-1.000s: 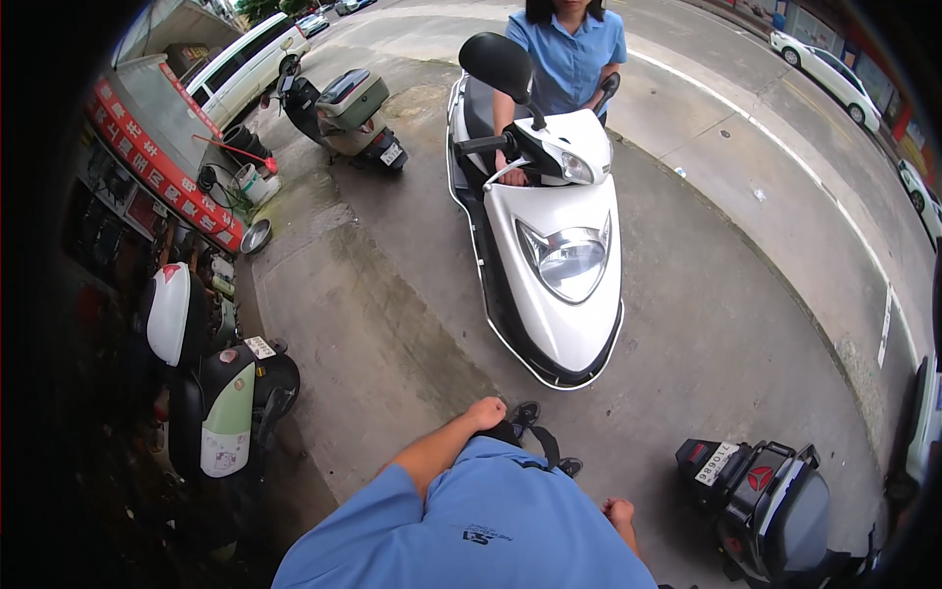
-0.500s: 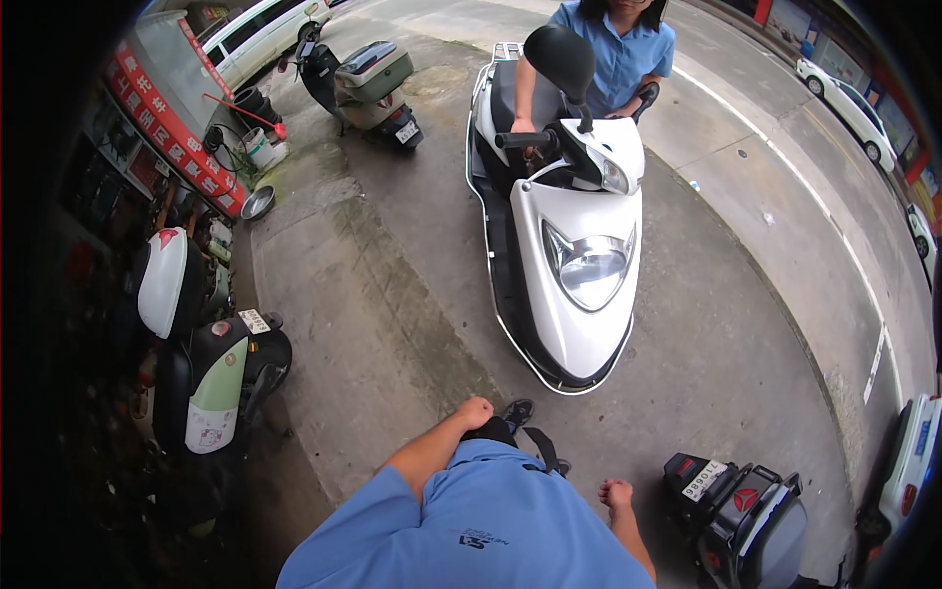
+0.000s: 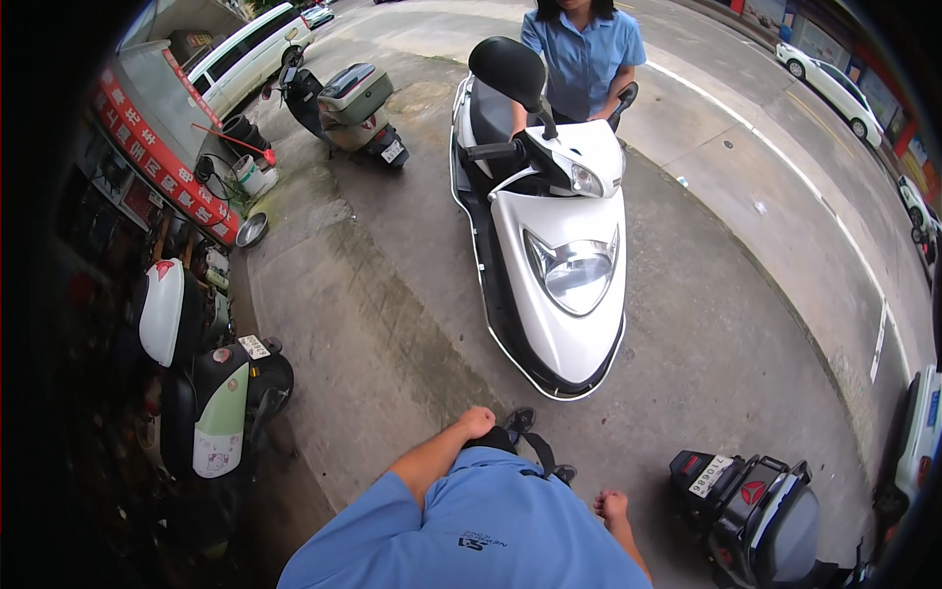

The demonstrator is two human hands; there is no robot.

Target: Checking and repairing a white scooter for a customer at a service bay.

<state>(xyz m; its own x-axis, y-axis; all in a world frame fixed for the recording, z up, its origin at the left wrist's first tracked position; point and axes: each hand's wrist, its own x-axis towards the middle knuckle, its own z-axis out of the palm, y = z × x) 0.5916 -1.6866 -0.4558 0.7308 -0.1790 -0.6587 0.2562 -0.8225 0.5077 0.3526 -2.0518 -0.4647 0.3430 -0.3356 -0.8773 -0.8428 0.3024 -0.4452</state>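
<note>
My left hand (image 3: 478, 422) hangs at my left side, its fingers curled into a fist. At my right side my right hand (image 3: 610, 505) is also closed, with nothing visible in it. Neither hand touches anything apart from my own clothing, if that. In front of me stands a white scooter (image 3: 559, 265), its headlight and nose toward me, with black handlebar grips and mirrors. A person in a blue shirt (image 3: 584, 61) stands behind its handlebar; one arm reaches down beside the scooter's mirror, the hand partly hidden.
A black scooter with a rear box (image 3: 780, 525) is close on my right. To the left stands a green and white scooter (image 3: 218, 417) before a cluttered shopfront. Farther off are a scooter with a grey case (image 3: 355, 93), a metal basin (image 3: 252, 230), a white van (image 3: 250, 59) and cars along the road.
The white scooter and the person behind it appear slightly farther left as my view shifts. The person's hand, earlier seen by the handlebar grip, is now mostly hidden. My hands stay low and closed.
</note>
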